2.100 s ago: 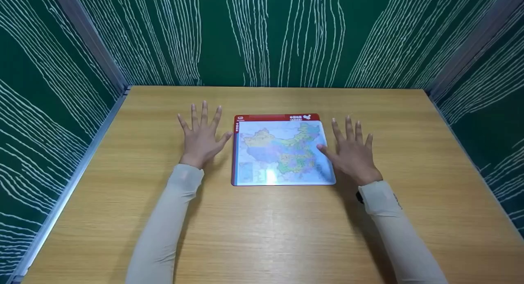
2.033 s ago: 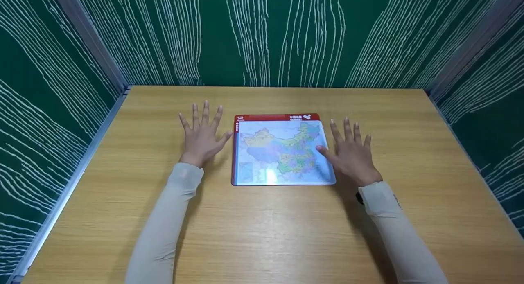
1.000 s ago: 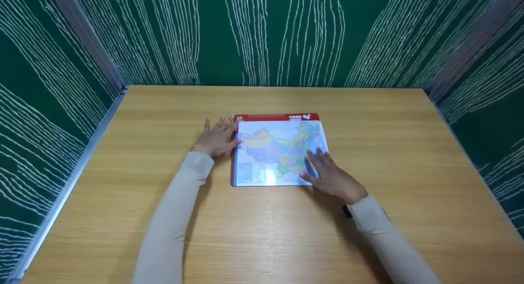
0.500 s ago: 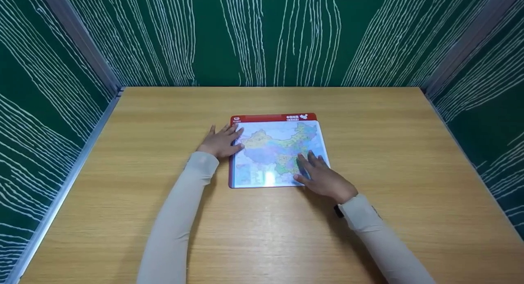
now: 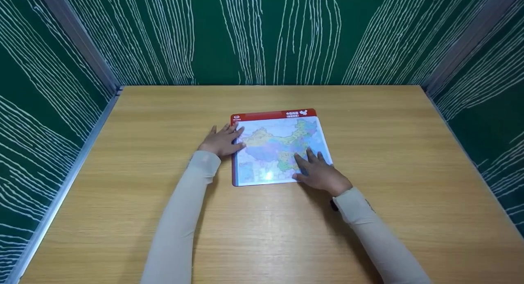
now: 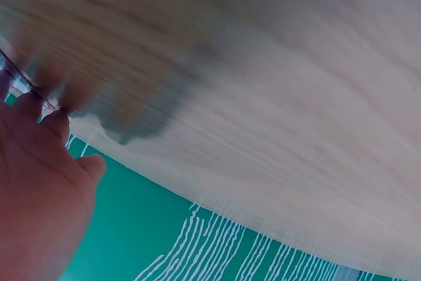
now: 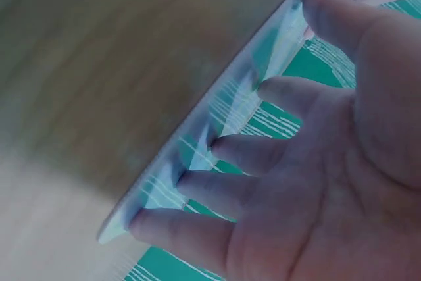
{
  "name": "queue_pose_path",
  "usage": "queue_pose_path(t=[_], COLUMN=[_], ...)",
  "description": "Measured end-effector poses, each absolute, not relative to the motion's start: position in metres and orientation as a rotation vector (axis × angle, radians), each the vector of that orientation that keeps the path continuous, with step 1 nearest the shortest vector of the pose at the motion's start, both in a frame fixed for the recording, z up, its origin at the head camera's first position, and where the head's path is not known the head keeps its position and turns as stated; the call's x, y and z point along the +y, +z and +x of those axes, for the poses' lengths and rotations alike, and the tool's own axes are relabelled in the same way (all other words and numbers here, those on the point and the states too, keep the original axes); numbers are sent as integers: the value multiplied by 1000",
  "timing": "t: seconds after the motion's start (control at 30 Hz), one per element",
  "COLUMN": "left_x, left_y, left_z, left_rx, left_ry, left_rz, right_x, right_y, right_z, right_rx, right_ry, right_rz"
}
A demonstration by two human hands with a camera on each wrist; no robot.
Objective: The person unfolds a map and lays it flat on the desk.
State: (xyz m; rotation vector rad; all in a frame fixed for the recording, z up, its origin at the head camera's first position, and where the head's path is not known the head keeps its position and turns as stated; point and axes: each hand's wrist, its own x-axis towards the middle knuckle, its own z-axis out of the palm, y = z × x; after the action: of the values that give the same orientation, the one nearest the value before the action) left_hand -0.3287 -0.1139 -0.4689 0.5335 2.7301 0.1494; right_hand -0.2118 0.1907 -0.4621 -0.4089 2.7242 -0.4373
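Note:
A flat map board (image 5: 266, 149) with a red top border and a glossy face lies slightly turned on the wooden table. My left hand (image 5: 221, 141) rests on its left edge, fingers spread, the fingertips and thumb over the border. My right hand (image 5: 321, 173) has its spread fingers on the lower right part of the map. In the right wrist view, the fingertips of the right hand (image 7: 283, 162) touch the shiny face of the board (image 7: 154, 192). The left wrist view shows the left hand (image 6: 43, 189) at the edge of the board, most of which is out of frame.
The wooden table (image 5: 262, 235) is bounded by green walls (image 5: 215, 38) with white wavy lines at the back and both sides. Grey metal posts (image 5: 77, 40) stand at the corners. A dark band (image 5: 335, 205) shows at the right wrist.
Both hands, earlier spread on either side of the board, have come inward onto it. The right hand also came nearer the front. The board has turned slightly, its right side shifting away from me.

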Motion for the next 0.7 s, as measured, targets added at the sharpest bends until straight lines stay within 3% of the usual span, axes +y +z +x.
queue_pose_path(t=[0.7], left_x=[-111], left_y=[-464], left_z=[-319], left_rx=[2746], left_ry=[148], left_rz=[529], right_x=[196], right_y=[-457], right_z=[-218], right_rx=[2675], right_ry=[-411], right_rz=[-377])
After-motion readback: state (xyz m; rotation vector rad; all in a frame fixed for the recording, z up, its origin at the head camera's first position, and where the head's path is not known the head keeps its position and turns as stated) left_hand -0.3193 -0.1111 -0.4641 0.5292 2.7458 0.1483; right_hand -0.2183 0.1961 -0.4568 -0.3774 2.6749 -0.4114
